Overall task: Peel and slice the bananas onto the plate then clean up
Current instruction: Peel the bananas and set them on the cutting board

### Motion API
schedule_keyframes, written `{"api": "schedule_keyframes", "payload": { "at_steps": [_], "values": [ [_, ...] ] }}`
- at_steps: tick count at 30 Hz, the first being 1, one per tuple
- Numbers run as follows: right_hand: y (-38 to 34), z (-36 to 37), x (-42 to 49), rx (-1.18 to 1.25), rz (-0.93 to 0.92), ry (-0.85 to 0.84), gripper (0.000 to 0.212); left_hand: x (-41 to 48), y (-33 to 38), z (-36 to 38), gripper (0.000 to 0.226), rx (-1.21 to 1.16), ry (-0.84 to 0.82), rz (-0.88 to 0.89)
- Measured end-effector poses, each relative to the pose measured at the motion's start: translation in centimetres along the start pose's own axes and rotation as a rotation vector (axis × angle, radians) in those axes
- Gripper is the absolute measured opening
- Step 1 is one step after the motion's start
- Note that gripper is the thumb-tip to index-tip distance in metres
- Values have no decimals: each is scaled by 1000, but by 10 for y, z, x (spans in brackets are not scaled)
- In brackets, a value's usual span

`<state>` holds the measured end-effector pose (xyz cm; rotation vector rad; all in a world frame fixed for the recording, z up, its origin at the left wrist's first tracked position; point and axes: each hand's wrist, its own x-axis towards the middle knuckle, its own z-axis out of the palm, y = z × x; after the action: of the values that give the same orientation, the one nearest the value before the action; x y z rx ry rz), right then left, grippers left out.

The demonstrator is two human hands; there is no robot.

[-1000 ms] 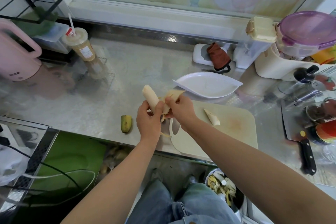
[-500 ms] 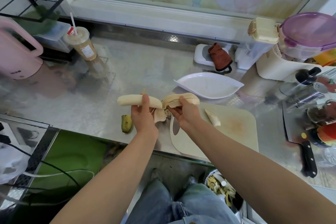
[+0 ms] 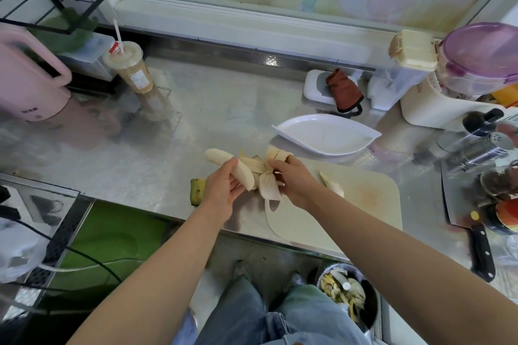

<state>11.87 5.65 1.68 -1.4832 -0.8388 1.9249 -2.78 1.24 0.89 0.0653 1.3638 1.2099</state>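
While the left hand [image 3: 224,190] curls its fingers round the peeled banana [image 3: 217,155] — long axis slanting up-left beyond them — the right hand [image 3: 294,182], just beside, pinches the loose peel [image 3: 269,185]. Farther right, past those fingers, lies the plate [image 3: 328,134].

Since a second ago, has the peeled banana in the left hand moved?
Yes. The banana in the left hand has tipped from near upright to slanting, and its tip has swung left, away from the white plate.
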Motion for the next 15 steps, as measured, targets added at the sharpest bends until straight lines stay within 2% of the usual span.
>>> {"api": "schedule_keyframes", "payload": {
  "at_steps": [2,5,8,10,12,15],
  "values": [
    [2,-2,2,-37,-7,39,14,1,1,-2,16,-41,2,-43],
    [-3,-2,5,-15,-56,84,12,4,1,-8,31,-73,31,-44],
    [-12,4,11,-34,-143,76,7,8,4,-17,39,-77,141,4],
    [-17,13,18,-29,-193,54,5,8,8,-21,33,-78,192,35],
    [-14,22,30,-20,-192,42,11,7,10,-25,26,-57,233,76],
    [7,30,47,-142,-64,69,27,7,11,-31,15,6,262,119]
  ]
}}
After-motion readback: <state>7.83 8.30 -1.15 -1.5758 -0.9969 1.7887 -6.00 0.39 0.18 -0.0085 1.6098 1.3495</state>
